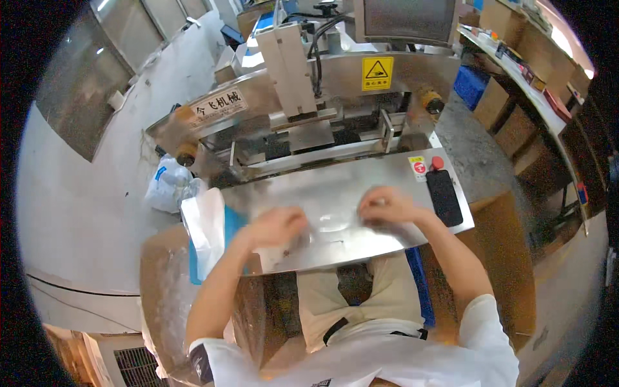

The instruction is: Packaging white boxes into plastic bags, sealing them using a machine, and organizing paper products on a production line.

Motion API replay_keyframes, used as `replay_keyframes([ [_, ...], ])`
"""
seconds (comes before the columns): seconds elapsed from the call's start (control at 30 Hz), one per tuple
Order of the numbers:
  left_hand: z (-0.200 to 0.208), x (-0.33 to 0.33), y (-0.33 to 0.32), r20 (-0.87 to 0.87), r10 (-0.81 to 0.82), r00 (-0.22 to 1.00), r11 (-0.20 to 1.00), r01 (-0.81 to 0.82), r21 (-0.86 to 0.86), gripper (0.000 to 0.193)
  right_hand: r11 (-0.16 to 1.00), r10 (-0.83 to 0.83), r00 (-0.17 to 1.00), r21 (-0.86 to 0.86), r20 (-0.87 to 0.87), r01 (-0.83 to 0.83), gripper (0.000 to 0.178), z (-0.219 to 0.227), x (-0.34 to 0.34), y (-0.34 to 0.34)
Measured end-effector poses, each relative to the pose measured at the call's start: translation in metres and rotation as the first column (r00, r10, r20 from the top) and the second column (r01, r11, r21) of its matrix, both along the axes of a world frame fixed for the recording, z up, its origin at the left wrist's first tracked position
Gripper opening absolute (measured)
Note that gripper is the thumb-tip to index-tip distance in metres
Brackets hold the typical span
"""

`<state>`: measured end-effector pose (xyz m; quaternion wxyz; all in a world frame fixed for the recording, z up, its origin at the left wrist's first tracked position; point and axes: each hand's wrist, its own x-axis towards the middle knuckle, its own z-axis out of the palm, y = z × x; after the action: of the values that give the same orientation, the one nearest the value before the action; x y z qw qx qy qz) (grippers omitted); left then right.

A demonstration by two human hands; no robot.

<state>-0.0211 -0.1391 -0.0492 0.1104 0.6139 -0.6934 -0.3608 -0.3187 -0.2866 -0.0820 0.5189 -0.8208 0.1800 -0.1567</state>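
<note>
Head view, hands point(276, 227) point(390, 205) over worktop point(309, 187), grip point(371, 205) unclear

Both blurred, half-curled hands point(277, 227) point(390, 205) apart, bare forearms point(222, 284) point(452, 255) angled inward.

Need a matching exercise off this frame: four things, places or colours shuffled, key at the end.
1. left hand
2. right hand
3. mushroom push button
4. triangle warning sign

A. yellow, on the metal crossbeam
B. nearer the steel worktop's right end
C. red, at the worktop's far right corner
D. nearer the worktop's left end

Pairs: 1-D, 2-B, 3-C, 4-A
</note>
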Motion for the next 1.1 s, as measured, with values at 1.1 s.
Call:
replay_keyframes([
  [1.1,-0.129,0.091,-0.264,-0.821,0.566,-0.077,0.804,-0.172,0.57,0.057,0.736,-0.327,0.902,-0.675,-0.282,0.056,0.026,-0.008,0.089,-0.186],
])
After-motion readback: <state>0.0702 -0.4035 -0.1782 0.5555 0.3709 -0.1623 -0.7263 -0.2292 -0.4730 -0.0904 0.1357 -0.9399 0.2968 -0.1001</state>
